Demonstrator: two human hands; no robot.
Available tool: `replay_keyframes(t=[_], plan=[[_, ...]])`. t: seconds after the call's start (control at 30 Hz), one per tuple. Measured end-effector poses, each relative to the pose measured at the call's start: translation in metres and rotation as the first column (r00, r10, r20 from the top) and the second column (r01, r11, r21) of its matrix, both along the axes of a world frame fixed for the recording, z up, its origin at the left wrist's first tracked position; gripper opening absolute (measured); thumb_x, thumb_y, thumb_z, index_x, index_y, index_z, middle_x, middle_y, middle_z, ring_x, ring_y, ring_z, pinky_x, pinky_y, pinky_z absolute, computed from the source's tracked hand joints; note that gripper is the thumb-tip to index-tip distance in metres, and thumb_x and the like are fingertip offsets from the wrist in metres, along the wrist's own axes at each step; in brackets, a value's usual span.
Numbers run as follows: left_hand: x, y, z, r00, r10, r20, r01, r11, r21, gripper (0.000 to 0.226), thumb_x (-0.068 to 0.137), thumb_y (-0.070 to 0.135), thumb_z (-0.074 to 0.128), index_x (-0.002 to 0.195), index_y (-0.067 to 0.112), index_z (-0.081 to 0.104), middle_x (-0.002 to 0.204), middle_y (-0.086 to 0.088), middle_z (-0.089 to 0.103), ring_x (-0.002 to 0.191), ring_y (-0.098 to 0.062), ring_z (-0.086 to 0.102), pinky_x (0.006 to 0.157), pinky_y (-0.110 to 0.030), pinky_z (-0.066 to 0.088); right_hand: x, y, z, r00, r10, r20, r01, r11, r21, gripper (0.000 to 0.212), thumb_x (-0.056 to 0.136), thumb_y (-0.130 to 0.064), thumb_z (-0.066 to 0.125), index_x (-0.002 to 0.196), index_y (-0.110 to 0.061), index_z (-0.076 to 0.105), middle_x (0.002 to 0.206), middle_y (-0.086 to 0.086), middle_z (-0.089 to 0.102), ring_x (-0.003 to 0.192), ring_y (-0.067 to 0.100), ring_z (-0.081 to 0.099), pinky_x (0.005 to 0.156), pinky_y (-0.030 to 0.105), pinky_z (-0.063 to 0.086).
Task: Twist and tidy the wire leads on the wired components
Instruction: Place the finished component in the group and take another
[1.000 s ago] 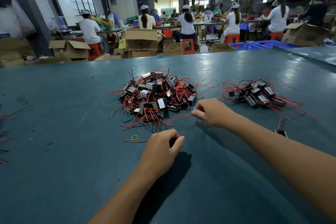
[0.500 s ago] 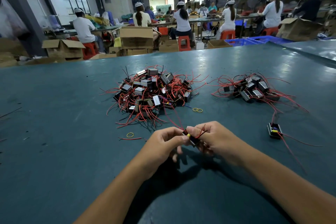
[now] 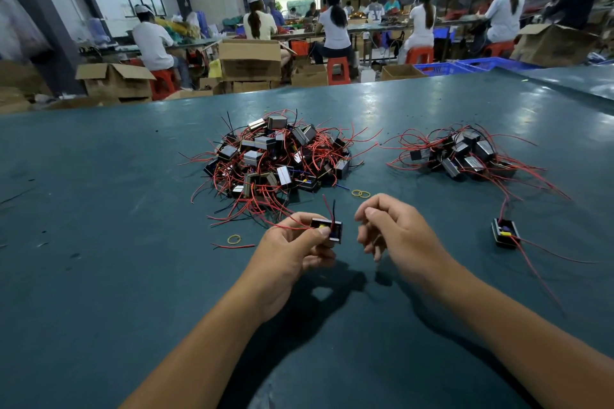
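Head view, frame centre: left hand (image 3: 292, 244) pinches a component (image 3: 327, 230); right hand (image 3: 388, 226) is curled, apparently empty. Likely light; leads (image 3: 327, 207) thin, springy; pinch near tips.

I see yellow rubber bands (image 3: 360, 193) just beyond the hands. Further off, workers (image 3: 335, 30) sit on red stools (image 3: 338, 69) among cardboard boxes (image 3: 250, 58).

Right hand (image 3: 395, 229) fingertips curled under, contents hidden. Held component (image 3: 327, 230) partly behind left hand (image 3: 292, 249) thumb. Both forearms cut by bottom edge.
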State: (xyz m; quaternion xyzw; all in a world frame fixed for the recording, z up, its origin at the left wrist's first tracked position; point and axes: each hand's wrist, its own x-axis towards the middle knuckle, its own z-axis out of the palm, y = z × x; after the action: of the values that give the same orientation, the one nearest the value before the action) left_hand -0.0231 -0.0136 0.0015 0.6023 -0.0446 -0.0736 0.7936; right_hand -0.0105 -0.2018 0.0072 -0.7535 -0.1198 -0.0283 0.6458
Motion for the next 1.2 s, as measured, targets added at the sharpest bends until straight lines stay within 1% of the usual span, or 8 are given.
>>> replay_keyframes(t=[0.2,0.4,0.5,0.67,0.77,0.93,1.1,1.2], plan=[[-0.004,-0.001,0.001,0.999,0.011,0.045,-0.013,0.998,0.059,0.008,0.087,-0.004,0.066,0.084,0.004,0.064,0.075,-0.013,0.069,0.062,-0.021,0.063,0.061,-0.028,0.057,-0.011,0.0,0.001,0.944,0.153,0.291,-0.091,0.972,-0.215,0.023,0.086,-0.048,0.061,0.093,-0.026,0.059,0.068,-0.002,0.057,0.059,0.012,0.049,0.057,0.028,0.042],[-0.005,-0.004,0.0,0.996,0.037,0.079,-0.05,0.984,0.174,0.011,0.085,-0.005,0.069,0.081,0.004,0.064,0.067,-0.013,0.069,0.055,-0.018,0.064,0.054,-0.024,0.054,-0.014,0.007,-0.003,0.905,0.104,0.414,-0.004,0.972,-0.235,0.013,0.09,-0.033,0.066,0.08,-0.027,0.06,0.061,-0.009,0.055,0.052,0.004,0.044,0.052,0.018,0.037],[-0.004,-0.005,-0.001,0.997,0.064,0.051,-0.07,0.988,0.139,0.012,0.087,-0.005,0.067,0.081,0.005,0.063,0.07,-0.013,0.069,0.055,-0.017,0.063,0.053,-0.023,0.053,-0.008,0.005,-0.001,0.942,0.021,0.335,0.038,0.985,-0.17,0.02,0.09,-0.032,0.067,0.073,-0.024,0.061,0.057,0.0,0.057,0.051,0.02,0.05,0.051,0.034,0.044],[-0.003,-0.001,-0.001,1.0,-0.021,-0.009,0.021,1.0,0.023,0.011,0.086,-0.004,0.067,0.091,0.005,0.062,0.081,-0.013,0.069,0.067,-0.019,0.066,0.065,-0.027,0.059,0.003,0.001,-0.005,0.99,-0.013,0.139,0.014,1.0,-0.007,0.026,0.09,-0.024,0.07,0.07,-0.011,0.059,0.049,0.0,0.055,0.042,0.009,0.045,0.044,0.017,0.035],[-0.003,0.005,0.0,0.991,-0.123,0.051,0.115,0.983,0.14,0.027,0.08,0.004,0.075,0.106,0.006,0.066,0.085,-0.009,0.07,0.076,-0.019,0.066,0.075,-0.027,0.058,0.005,-0.001,-0.006,0.998,-0.023,0.05,0.018,0.996,0.092,0.028,0.087,-0.029,0.071,0.069,-0.011,0.059,0.05,0.005,0.055,0.042,0.014,0.045,0.041,0.02,0.034],[-0.001,0.014,0.004,0.948,-0.211,0.239,0.031,0.807,0.589,0.027,0.078,0.021,0.083,0.101,0.015,0.071,0.087,0.002,0.073,0.077,-0.004,0.066,0.072,-0.015,0.05,0.005,-0.001,-0.007,0.998,-0.025,-0.063,0.03,0.996,0.088,0.028,0.088,-0.025,0.072,0.069,-0.009,0.06,0.052,0.004,0.058,0.042,0.014,0.052,0.042,0.023,0.038],[0.004,0.045,0.013,0.82,-0.528,0.222,0.024,0.419,0.908,0.03,0.081,0.021,0.081,0.109,0.029,0.072,0.108,0.013,0.062,0.098,0.001,0.06,0.085,-0.017,0.049,0.0,0.002,-0.008,0.99,0.073,-0.122,-0.075,0.997,-0.006,0.022,0.091,-0.013,0.069,0.074,-0.004,0.058,0.055,0.004,0.062,0.048,0.017,0.062,0.041,0.024,0.046],[0.008,0.06,0.02,0.896,-0.32,0.306,-0.1,0.528,0.843,0.023,0.09,0.016,0.071,0.103,0.035,0.072,0.104,0.014,0.068,0.093,-0.008,0.064,0.086,-0.032,0.054,-0.003,0.003,-0.006,0.983,0.13,-0.127,-0.146,0.982,-0.123,0.017,0.093,-0.012,0.067,0.081,-0.003,0.059,0.059,0.003,0.062,0.054,0.018,0.065,0.046,0.028,0.05]])
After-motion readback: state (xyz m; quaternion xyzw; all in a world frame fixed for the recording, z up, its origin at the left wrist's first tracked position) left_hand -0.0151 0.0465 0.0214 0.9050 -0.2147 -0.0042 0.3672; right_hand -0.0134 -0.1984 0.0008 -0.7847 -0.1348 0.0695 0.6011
